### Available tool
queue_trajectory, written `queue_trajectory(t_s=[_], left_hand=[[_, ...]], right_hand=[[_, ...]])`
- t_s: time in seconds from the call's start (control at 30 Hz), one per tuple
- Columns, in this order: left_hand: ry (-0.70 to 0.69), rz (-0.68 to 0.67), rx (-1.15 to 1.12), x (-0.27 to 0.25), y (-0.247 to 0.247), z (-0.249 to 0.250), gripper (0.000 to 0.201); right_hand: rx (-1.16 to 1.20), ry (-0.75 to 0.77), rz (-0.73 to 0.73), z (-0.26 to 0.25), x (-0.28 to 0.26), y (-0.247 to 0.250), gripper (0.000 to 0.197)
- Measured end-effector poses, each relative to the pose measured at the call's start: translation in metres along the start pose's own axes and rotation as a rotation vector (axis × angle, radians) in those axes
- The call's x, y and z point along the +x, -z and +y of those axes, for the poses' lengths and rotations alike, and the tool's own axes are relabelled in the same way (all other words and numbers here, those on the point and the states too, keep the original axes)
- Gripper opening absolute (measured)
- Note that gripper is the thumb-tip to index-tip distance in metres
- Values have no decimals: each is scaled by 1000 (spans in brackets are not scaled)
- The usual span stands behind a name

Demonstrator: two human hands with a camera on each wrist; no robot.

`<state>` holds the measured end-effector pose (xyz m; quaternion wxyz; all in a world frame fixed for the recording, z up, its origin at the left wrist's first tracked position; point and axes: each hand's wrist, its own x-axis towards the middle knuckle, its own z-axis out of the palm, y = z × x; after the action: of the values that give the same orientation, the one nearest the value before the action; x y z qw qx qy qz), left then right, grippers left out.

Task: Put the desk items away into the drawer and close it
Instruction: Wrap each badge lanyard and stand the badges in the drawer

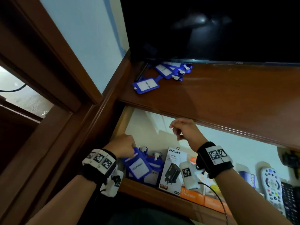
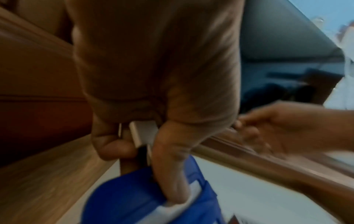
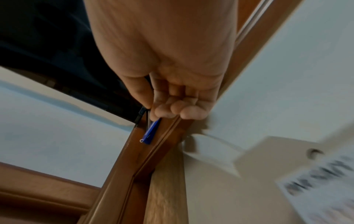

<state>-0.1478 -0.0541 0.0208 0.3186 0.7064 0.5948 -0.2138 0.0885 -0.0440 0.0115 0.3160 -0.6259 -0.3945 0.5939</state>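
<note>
The drawer (image 1: 142, 190) stands pulled out below the wooden counter (image 1: 227, 95). At its left end the left hand (image 1: 123, 147) has its grip closed on a blue luggage tag (image 1: 138, 168), fingers curled round the tag's top and white buckle; the left wrist view shows the thumb (image 2: 172, 166) pressed down on the blue plastic. This held tag sits inside the drawer, leaning against more blue tags (image 1: 154, 169) stacked just behind it.

The right hand (image 1: 185, 129) hovers above the drawer's middle, just under the counter's front edge. Its fingers (image 3: 172, 109) are curled loosely toward the palm. The right wrist view shows nothing between them, though the blur there leaves it a little uncertain.

Just right of the tags in the drawer stands a white charger box (image 1: 173, 171) with a black plug printed on it. Orange boxes (image 1: 193, 194) lie along the drawer's front wall, and a grey remote (image 1: 272, 185) with coloured buttons lies further right, beside a black keypad at the frame edge.

On the counter, near its left rear corner, a heap of blue luggage tags (image 1: 172, 69) lies under the lower edge of a dark television screen (image 1: 211, 30). 1 more tag (image 1: 146, 85) lies apart from the heap, closer to the counter's front.
</note>
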Motion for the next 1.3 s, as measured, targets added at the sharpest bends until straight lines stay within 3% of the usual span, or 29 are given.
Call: queue_trajectory(t_s=[0.2,0.27,0.33,0.37,0.47,0.6,0.67,0.8,1.0,1.2,1.3], left_hand=[[-137,-35,271,17,-24,7,6],[-165,-22,310,20,-30,7,15],[-182,-9,345,22,-33,6,20],[-191,4,344,24,-34,4,21],[-202,30,320,28,-36,1,23],[-229,52,254,33,-40,-9,27],[-243,82,218,35,-42,-14,29],[-262,96,110,45,-48,-25,42],[-138,73,-331,53,-49,-44,60],[-78,252,-767,47,-41,-42,28],[-77,321,-813,42,-31,-30,13]], right_hand=[[-143,95,8,-33,38,-32,26],[-213,163,59,-40,56,-47,25],[-355,265,137,-44,71,-62,11],[-427,299,188,-47,78,-69,15],[-507,375,281,-58,96,-83,53],[-728,363,197,-62,125,-97,88],[-840,321,146,-61,138,-100,95],[-858,320,159,-55,146,-100,86],[-959,424,325,-23,127,-91,66],[-983,522,489,11,97,-70,48],[-1012,587,572,34,72,-56,43]])
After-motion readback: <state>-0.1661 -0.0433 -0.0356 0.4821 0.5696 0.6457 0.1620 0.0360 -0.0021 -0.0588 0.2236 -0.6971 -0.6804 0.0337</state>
